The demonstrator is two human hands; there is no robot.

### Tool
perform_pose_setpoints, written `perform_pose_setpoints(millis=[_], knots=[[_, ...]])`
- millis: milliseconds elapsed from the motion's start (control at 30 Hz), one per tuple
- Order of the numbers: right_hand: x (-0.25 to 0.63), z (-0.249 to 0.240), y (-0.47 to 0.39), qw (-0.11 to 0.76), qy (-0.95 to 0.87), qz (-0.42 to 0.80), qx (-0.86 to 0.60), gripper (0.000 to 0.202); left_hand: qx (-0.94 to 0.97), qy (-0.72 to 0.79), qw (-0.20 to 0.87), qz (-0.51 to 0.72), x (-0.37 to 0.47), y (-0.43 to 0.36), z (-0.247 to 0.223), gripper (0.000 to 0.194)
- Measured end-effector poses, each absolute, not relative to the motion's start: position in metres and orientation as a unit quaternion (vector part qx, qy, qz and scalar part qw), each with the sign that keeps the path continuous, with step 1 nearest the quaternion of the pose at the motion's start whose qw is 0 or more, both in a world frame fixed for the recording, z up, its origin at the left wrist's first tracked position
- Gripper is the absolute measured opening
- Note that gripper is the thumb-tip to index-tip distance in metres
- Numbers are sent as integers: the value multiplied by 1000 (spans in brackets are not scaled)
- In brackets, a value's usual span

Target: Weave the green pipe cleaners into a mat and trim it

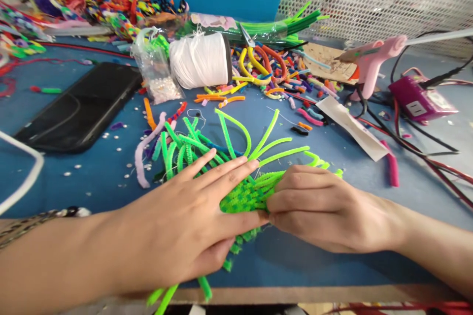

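A woven piece of green pipe cleaners (240,198) lies near the front edge of the table, checkered in light and dark green, with loose ends fanning out at the back and front. My left hand (185,216) rests flat across its left part, fingers stretched out, and hides much of the weave. At the right edge my right hand (325,206) is closed, its fingers pinching lime-green pipe cleaners (271,177) there. The left index fingertip meets the right fingertips. What exactly lies between the right fingertips is hidden.
Behind stand a white cord spool (199,61) and a bag of beads (158,76). A black phone (81,108) lies at left. At right are a pink glue gun (373,64), a purple box (421,98) and cables. Pipe cleaner scraps (281,74) and small beads are scattered about.
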State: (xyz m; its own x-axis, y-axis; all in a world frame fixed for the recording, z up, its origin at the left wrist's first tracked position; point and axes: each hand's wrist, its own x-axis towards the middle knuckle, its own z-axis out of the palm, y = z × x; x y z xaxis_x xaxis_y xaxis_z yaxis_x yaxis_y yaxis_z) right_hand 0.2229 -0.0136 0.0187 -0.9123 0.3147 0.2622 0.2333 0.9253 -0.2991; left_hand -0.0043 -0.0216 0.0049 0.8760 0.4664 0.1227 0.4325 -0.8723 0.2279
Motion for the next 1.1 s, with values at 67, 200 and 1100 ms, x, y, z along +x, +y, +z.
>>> perform_pose_setpoints(millis=[67,200,1100], knots=[[224,20,-14,146,-970,142,-130,28,963,236,99,82,-4,-22,5,35],[224,25,-13,117,-972,151,-139,28,963,234,97,91,-4,-22,4,36],[228,35,-15,54,-978,11,-202,29,973,190,56,117,-11,-16,-1,36]])
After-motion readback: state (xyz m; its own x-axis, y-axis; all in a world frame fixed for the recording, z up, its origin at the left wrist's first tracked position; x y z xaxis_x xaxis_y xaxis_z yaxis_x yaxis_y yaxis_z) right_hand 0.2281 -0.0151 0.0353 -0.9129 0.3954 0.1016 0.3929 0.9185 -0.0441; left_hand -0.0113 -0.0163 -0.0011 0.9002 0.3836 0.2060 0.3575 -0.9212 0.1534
